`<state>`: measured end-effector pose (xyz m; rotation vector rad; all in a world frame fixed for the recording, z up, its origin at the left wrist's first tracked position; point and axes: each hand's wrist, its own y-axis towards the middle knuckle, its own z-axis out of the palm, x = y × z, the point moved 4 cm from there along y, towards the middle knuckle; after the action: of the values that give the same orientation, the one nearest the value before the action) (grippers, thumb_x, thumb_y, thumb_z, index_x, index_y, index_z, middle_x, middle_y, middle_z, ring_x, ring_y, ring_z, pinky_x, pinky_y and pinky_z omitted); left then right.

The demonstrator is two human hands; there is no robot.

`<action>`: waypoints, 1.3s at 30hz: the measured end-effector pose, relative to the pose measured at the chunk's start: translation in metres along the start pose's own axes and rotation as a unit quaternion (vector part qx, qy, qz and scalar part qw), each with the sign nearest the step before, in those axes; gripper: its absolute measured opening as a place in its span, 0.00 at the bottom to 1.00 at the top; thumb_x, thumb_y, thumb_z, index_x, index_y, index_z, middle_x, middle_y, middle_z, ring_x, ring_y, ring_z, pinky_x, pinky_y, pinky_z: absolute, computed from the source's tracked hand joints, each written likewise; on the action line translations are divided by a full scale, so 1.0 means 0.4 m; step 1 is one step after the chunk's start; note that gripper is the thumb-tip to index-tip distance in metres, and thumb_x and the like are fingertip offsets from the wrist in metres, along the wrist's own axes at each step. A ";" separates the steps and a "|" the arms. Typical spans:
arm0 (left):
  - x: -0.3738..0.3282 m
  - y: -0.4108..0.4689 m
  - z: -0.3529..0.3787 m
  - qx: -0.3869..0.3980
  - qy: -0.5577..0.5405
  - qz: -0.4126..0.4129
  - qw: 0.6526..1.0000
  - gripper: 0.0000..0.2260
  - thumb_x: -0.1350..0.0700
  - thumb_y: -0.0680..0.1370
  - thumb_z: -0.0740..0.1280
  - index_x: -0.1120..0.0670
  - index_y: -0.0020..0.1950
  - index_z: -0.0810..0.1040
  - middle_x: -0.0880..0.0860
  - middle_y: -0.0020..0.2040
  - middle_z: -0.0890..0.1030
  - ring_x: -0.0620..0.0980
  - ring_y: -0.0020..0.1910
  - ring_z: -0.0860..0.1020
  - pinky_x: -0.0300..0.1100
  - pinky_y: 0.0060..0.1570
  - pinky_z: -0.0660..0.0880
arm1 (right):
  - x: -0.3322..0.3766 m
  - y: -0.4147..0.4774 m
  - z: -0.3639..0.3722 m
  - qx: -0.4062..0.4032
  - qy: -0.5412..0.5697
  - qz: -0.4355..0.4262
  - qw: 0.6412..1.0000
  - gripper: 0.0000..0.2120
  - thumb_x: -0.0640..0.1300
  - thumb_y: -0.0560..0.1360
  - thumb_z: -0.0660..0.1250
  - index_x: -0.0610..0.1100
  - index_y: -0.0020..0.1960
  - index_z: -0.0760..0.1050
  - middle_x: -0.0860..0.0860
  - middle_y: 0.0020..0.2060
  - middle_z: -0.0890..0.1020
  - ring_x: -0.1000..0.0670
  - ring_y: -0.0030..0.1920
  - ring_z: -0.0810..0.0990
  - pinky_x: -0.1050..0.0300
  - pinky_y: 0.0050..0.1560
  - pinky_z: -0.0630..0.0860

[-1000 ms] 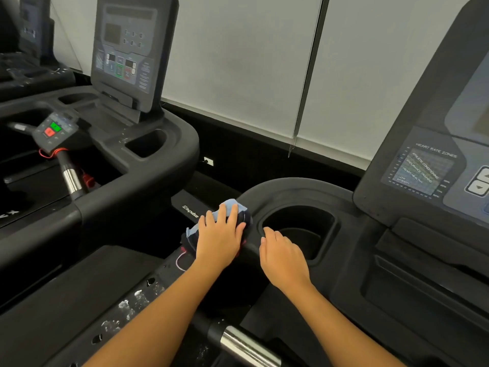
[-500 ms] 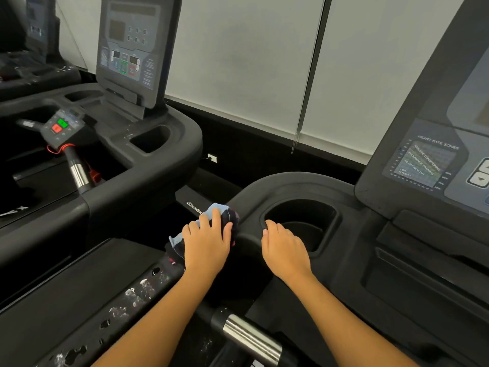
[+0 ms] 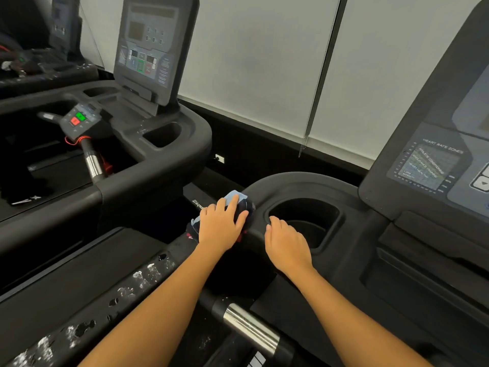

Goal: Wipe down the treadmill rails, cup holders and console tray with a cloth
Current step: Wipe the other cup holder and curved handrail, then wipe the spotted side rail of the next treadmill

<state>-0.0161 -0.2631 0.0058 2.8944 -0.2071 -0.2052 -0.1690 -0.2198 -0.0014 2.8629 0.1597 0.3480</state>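
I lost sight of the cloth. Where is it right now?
Head view: the cloth sits under the left hand on the rounded corner of the near treadmill, just left of its cup holder.

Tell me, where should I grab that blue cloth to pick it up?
Pinch the light-blue corner of the cloth that pokes out beyond the left hand, coming from above at the far end. The rest is bunched under that palm against the rounded console edge, so little else is free.
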 end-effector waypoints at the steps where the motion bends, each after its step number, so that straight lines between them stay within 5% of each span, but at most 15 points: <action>1: 0.001 -0.018 0.004 -0.013 0.016 0.021 1.000 0.27 0.39 0.77 0.48 0.53 0.68 0.69 0.57 0.59 0.77 0.58 0.52 0.78 0.52 0.52 0.73 | 0.001 0.000 -0.002 0.002 0.003 0.000 1.000 0.20 0.49 0.82 0.48 0.42 0.70 0.65 0.48 0.55 0.79 0.50 0.50 0.79 0.57 0.47 0.75; 7: 0.011 -0.110 0.001 -0.043 0.056 0.109 0.992 0.29 0.52 0.65 0.77 0.56 0.64 0.75 0.59 0.60 0.78 0.64 0.57 0.77 0.57 0.55 0.74 | -0.007 0.010 -0.005 0.039 0.023 0.011 0.999 0.20 0.50 0.82 0.49 0.43 0.70 0.64 0.47 0.57 0.78 0.48 0.53 0.78 0.55 0.49 0.73; 11: 0.009 -0.128 -0.056 -0.061 -0.129 0.077 0.987 0.23 0.66 0.73 0.68 0.57 0.67 0.72 0.56 0.59 0.78 0.58 0.59 0.76 0.45 0.62 0.71 | -0.022 0.019 -0.007 0.103 0.100 0.040 0.989 0.22 0.51 0.81 0.52 0.43 0.72 0.62 0.46 0.65 0.74 0.46 0.63 0.73 0.52 0.59 0.71; 13: 0.008 -0.148 -0.106 -0.089 -0.239 0.012 0.967 0.21 0.65 0.76 0.65 0.56 0.69 0.70 0.54 0.60 0.78 0.52 0.60 0.75 0.29 0.61 0.62 | -0.026 0.016 -0.016 0.106 0.177 0.049 0.977 0.21 0.50 0.80 0.56 0.44 0.72 0.63 0.47 0.66 0.72 0.47 0.66 0.71 0.53 0.62 0.69; 16: -0.014 -0.195 -0.158 -0.105 -0.357 -0.051 0.927 0.21 0.61 0.76 0.66 0.51 0.69 0.70 0.47 0.60 0.76 0.42 0.59 0.73 0.19 0.55 0.60 | -0.005 -0.004 -0.048 0.060 0.314 0.048 0.946 0.18 0.47 0.80 0.59 0.45 0.69 0.68 0.49 0.63 0.73 0.52 0.63 0.71 0.60 0.61 0.67; 19: -0.046 -0.245 -0.163 -0.043 -0.500 -0.120 0.857 0.17 0.54 0.76 0.67 0.46 0.64 0.71 0.41 0.58 0.77 0.38 0.55 0.76 0.26 0.52 0.71 | 0.038 -0.055 -0.071 0.064 0.474 0.078 0.875 0.12 0.50 0.80 0.58 0.50 0.62 0.72 0.51 0.58 0.77 0.54 0.58 0.75 0.58 0.59 0.72; 22: -0.080 -0.291 -0.149 -0.014 -0.621 -0.220 0.752 0.11 0.53 0.77 0.67 0.46 0.57 0.70 0.47 0.51 0.79 0.43 0.49 0.80 0.33 0.44 0.76 | 0.094 -0.123 -0.075 0.173 0.640 0.139 0.736 0.16 0.56 0.79 0.56 0.52 0.62 0.71 0.50 0.56 0.80 0.52 0.55 0.79 0.54 0.54 0.76; 24: -0.102 -0.319 -0.141 -0.046 -0.569 -0.223 0.790 0.13 0.55 0.77 0.67 0.45 0.58 0.68 0.45 0.53 0.77 0.42 0.51 0.78 0.34 0.48 0.75 | 0.133 -0.169 -0.071 0.247 0.698 0.152 0.654 0.18 0.59 0.77 0.56 0.55 0.64 0.70 0.51 0.57 0.80 0.53 0.56 0.80 0.54 0.51 0.77; 25: -0.114 -0.333 -0.137 -0.061 -0.517 -0.205 0.829 0.17 0.56 0.76 0.66 0.45 0.62 0.67 0.43 0.56 0.74 0.40 0.54 0.75 0.32 0.53 0.73 | 0.147 -0.186 -0.064 0.270 0.703 0.151 0.641 0.19 0.59 0.76 0.58 0.56 0.65 0.69 0.52 0.58 0.80 0.54 0.57 0.79 0.54 0.52 0.77; 28: -0.149 -0.367 -0.122 -0.048 -0.398 -0.147 0.904 0.31 0.55 0.76 0.65 0.51 0.75 0.53 0.44 0.61 0.64 0.38 0.60 0.65 0.30 0.60 0.61 | 0.160 -0.211 -0.036 0.289 0.673 0.146 0.665 0.23 0.58 0.74 0.64 0.59 0.68 0.66 0.55 0.58 0.80 0.55 0.58 0.78 0.51 0.62 0.73; 32: -0.128 -0.397 -0.084 0.111 -0.396 -0.126 0.903 0.40 0.53 0.76 0.63 0.51 0.76 0.37 0.46 0.73 0.54 0.48 0.72 0.54 0.47 0.71 0.53 | 0.141 -0.213 0.021 0.269 0.631 0.172 0.707 0.27 0.62 0.73 0.64 0.58 0.69 0.64 0.50 0.64 0.73 0.51 0.60 0.76 0.50 0.60 0.75; 35: -0.084 -0.436 -0.091 0.137 -0.345 -0.094 0.924 0.37 0.52 0.75 0.64 0.49 0.77 0.44 0.45 0.76 0.49 0.48 0.74 0.48 0.48 0.72 0.48 | 0.134 -0.195 0.048 0.204 0.581 0.181 0.767 0.28 0.55 0.76 0.63 0.54 0.73 0.58 0.47 0.67 0.69 0.47 0.63 0.73 0.45 0.63 0.73; 39: 0.057 -0.460 -0.148 -0.020 -0.198 -0.109 0.974 0.28 0.51 0.77 0.64 0.48 0.75 0.58 0.49 0.74 0.59 0.48 0.73 0.55 0.40 0.68 0.48 | 0.164 -0.154 0.019 0.111 0.488 0.116 0.858 0.23 0.47 0.79 0.60 0.47 0.73 0.60 0.49 0.61 0.68 0.51 0.59 0.71 0.57 0.59 0.71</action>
<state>0.0382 -0.0764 0.0158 2.8027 0.0497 -0.8166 -0.1086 -0.1532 -0.0101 2.6010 0.0262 1.9060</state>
